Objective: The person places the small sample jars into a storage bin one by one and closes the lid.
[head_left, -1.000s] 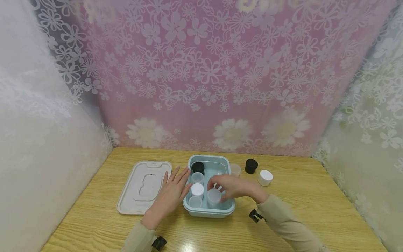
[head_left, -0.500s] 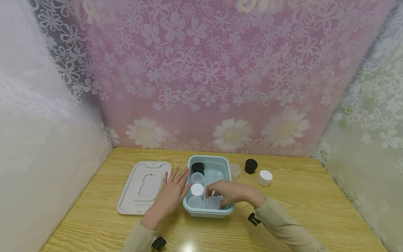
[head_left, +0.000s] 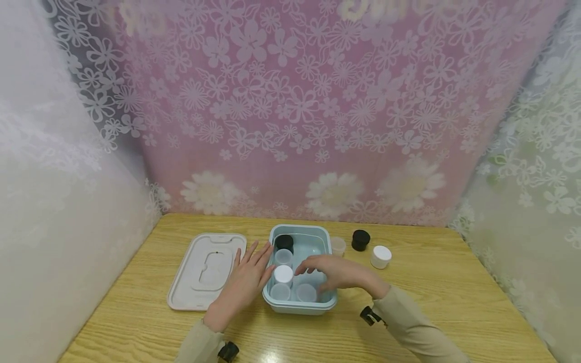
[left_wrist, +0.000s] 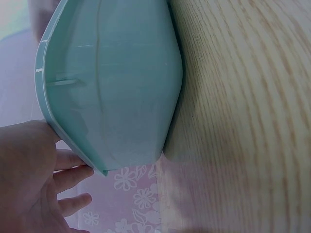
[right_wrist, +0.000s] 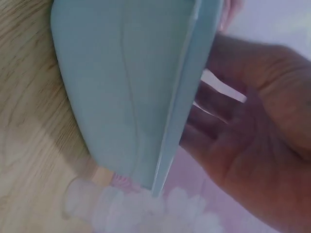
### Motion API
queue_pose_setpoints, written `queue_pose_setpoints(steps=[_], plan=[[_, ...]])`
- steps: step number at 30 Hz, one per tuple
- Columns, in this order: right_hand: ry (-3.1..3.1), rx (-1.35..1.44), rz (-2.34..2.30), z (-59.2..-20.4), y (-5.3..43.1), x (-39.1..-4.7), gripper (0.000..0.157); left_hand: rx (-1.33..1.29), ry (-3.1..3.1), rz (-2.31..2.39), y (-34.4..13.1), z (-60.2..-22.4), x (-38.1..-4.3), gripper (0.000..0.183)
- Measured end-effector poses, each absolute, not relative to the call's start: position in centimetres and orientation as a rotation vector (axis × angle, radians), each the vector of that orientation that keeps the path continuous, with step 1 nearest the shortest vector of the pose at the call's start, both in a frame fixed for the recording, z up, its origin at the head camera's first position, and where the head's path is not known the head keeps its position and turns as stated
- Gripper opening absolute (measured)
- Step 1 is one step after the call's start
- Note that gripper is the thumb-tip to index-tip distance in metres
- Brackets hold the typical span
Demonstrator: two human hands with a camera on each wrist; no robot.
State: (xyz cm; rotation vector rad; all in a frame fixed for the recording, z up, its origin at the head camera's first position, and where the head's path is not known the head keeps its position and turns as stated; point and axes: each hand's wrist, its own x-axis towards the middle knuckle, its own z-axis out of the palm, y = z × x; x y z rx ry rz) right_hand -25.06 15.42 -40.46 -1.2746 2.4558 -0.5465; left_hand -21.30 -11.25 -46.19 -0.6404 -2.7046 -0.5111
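A light blue plastic box (head_left: 300,306) stands on the table with several small round containers inside. Down its left side run a black container (head_left: 284,242), a clear one (head_left: 283,257), one with a white lid (head_left: 283,275) and a second clear one. Beside that last one, at the near right, sits another clear container (head_left: 306,293). Over it hovers my right hand (head_left: 347,273), fingers spread and bent, apart from it; the box wall hides the fingertips in the right wrist view. My left hand (head_left: 247,277) rests its straight fingers on the box's left rim.
To the left lies a flat whitish lid (head_left: 213,295), partly behind my left hand. Right of the box stand a clear container (head_left: 338,246), a black one (head_left: 360,240) and a white-lidded one (head_left: 381,256). A floral curtain (head_left: 290,126) hangs behind the table.
My right hand has lowered the clear container into the box's near right corner, let go of it and lifted slightly. The left hand has stayed on the rim.
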Motion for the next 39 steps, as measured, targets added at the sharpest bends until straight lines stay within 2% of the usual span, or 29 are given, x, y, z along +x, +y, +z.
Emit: queue_pose_setpoints(steps=[5,8,20,30,39], plan=[[2.504,-1.298,-0.882,-41.1,16.6,-25.7,0.036,-0.632,-2.709,-0.525,-11.3,-46.2,-21.3,0.053],[2.529,-1.266,-1.088,-41.8,17.1,-26.1,0.033,-0.632,-2.714,-0.53,-11.3,-46.3,-21.2,0.053],[2.473,-0.893,-1.74,-44.1,19.3,-25.8,0.039,-0.633,-2.728,-0.529,-11.4,-46.3,-21.2,0.054],[2.574,-0.682,-1.901,-44.6,22.6,-25.8,0.041,-0.628,-2.733,-0.538,-11.3,-46.2,-21.1,0.054],[2.877,-0.581,-1.782,-45.2,27.0,-25.5,0.047,-0.634,-2.718,-0.536,-11.3,-46.2,-21.2,0.053]])
